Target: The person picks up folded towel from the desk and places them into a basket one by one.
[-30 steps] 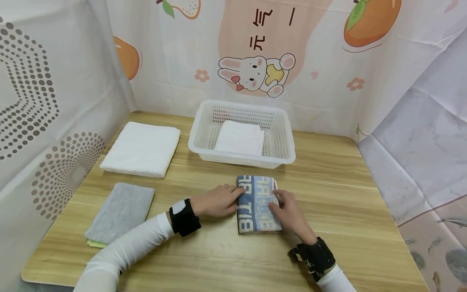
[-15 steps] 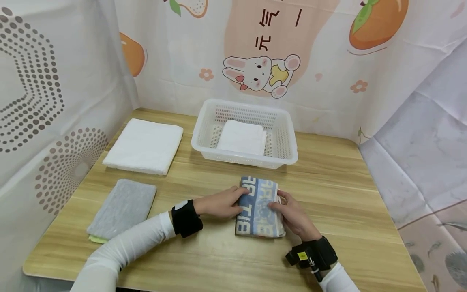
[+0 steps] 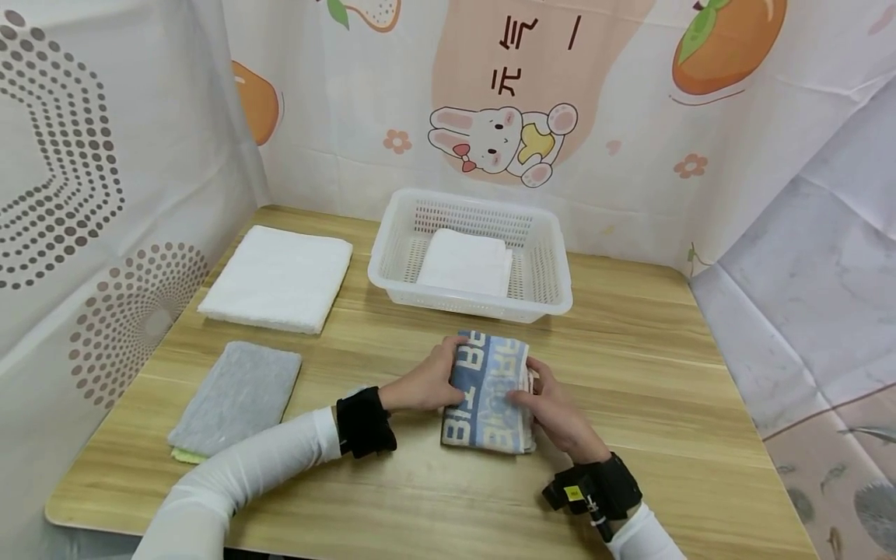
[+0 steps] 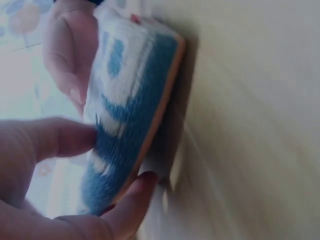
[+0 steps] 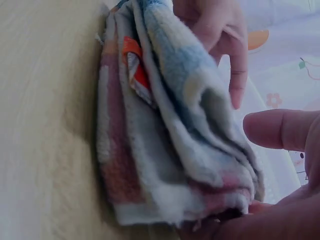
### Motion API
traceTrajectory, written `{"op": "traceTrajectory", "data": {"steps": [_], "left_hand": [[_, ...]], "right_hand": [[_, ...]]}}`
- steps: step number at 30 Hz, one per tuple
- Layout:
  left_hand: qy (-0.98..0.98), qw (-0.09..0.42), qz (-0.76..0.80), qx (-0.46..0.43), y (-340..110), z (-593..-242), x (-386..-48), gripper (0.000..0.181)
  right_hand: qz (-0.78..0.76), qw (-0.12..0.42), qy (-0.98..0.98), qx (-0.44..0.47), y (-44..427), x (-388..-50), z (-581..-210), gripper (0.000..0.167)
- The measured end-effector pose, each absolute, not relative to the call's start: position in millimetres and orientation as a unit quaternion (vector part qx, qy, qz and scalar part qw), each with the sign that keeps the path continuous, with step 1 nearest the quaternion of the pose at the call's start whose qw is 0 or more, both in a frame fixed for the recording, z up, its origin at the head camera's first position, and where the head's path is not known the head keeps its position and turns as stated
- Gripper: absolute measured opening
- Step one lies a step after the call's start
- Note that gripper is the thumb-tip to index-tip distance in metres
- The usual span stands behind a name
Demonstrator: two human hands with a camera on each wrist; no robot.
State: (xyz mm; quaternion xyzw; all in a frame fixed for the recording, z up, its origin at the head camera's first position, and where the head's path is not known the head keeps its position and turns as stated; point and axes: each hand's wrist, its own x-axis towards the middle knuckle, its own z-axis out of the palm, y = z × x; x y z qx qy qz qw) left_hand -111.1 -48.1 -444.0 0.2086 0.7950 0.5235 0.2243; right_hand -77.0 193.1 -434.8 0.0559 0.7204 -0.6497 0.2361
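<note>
Printed curtain [image 3: 336, 101]: hangs behind the table, with a rabbit, fruit and Chinese characters.
Wood-grain table [image 3: 630, 350]: runs up to the curtain.
Perforated white plastic basket [image 3: 455, 304]: near the table's back edge, with folded white cloth [image 3: 463, 262] lying in it.
White towel [image 3: 280, 276]: folded flat, left of the basket.
Grey cloth [image 3: 241, 397]: folded, nearer than the white towel, a yellow-green edge [image 3: 187, 456] showing beneath.
Blue-and-cream lettered towel [image 3: 486, 395]: folded in layers, in front of the basket, between both hands.
Left hand [image 3: 428, 383]: pinches the lettered towel's left edge, thumb above, finger below.
Right hand [image 3: 560, 412]: holds its right side, thumb over the top, fingers at the layered edge.
Orange-red label [image 5: 137, 70]: pokes out between the lettered towel's layers.
</note>
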Motion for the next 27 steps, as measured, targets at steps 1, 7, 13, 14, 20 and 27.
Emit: {"op": "traceTrajectory", "data": {"steps": [1,7,13,14,20,27], "left_hand": [[0.783,0.230,0.545,0.192,-47.3,-444.4,-111.1,0.095],[0.714,0.282,0.633,0.100,-45.4,-443.1,-112.9,0.093],[0.674,0.326,0.648,0.140,-42.1,-443.4,-114.4,0.070],[0.665,0.332,0.652,0.149,-41.4,-443.7,-114.2,0.072],[0.614,0.361,0.684,0.158,-41.4,-441.4,-112.3,0.078],[0.566,0.376,0.713,0.172,-47.5,-436.0,-115.4,0.073]], "right_hand": [[-0.646,0.235,0.725,0.054,192.2,-76.4,-434.9,0.085],[-0.633,0.228,0.738,0.053,190.5,-75.8,-437.5,0.082],[-0.621,0.226,0.750,0.035,189.6,-75.6,-438.5,0.080],[-0.621,0.227,0.750,0.030,189.2,-75.4,-438.4,0.080],[-0.628,0.236,0.741,0.026,188.8,-75.8,-439.4,0.072],[-0.685,0.267,0.676,0.052,190.6,-78.6,-438.2,0.067]]}}
